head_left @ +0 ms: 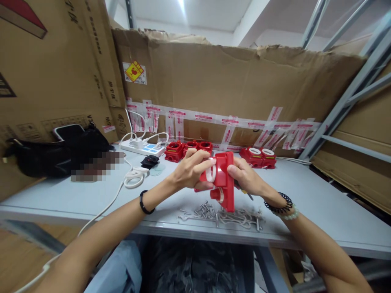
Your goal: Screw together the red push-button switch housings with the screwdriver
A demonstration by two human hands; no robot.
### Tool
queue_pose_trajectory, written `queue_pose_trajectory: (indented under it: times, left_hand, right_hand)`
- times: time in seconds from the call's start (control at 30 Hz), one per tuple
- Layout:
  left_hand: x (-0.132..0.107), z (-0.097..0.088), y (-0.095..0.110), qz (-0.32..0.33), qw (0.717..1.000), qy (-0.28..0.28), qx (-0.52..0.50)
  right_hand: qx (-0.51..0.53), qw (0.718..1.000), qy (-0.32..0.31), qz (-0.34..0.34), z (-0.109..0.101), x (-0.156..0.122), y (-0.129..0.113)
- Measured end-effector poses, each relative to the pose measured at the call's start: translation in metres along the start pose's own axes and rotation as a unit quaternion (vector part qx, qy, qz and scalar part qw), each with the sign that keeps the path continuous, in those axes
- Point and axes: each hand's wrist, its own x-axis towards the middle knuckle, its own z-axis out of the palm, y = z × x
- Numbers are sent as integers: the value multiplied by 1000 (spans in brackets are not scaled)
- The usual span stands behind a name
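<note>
Cardboard [214, 77] is standing behind the table [314, 199], and strips of printed tape are running along its lower part. On the table's left side, a black bag [55, 156] is lying beside a box wall. Two hands are working close together over the front middle of the table, the same red housing [228, 183] sitting between them, raised above the surface. The left hand [193, 169] is curling half closed around the housing's left end, its forefinger and thumb parting across a white ring [210, 171]. The right hand [247, 176] is clamping the right edge, its thumb pressing on the red surface; its other fingers are hiding behind the part. Farther back, red units [174, 151] are sitting just beyond the left hand, and two more, white-ringed units [256, 158], are resting beyond the right. Below the right hand a thin dark tip [250, 197] is showing; whether that hand is gripping it cannot be told. Small metal screws [205, 211] are lying scattered near the table's front edge.
</note>
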Motion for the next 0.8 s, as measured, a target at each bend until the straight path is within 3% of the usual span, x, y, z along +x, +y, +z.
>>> queue_pose_trajectory:
  times: [0.3, 0.47, 0.53, 0.6, 0.7, 0.77, 0.8]
  left_hand:
    - [4, 3, 8, -97, 989, -12, -108]
    - [0, 3, 15, -198, 962, -28, -187]
    - [0, 2, 19, -279, 929, -41, -239]
    - [2, 1, 21, -381, 880, -67, -276]
    - [3, -1, 19, -519, 783, -120, -321]
    - [2, -3, 15, -556, 740, -151, -346]
    - [1, -4, 13, -558, 736, -160, -348]
  right_hand:
    - [22, 999, 3, 49, 5, 1, 6]
    - [-75, 996, 43, -25, 2, 1, 2]
    - [-168, 981, 76, -63, 1, 1, -1]
    - [-284, 946, 109, -107, 0, 2, -1]
    - [-466, 853, 130, -197, 0, 2, 3]
    - [-522, 811, 125, -233, 1, 2, 6]
    - [-518, 812, 124, -238, 1, 2, 7]
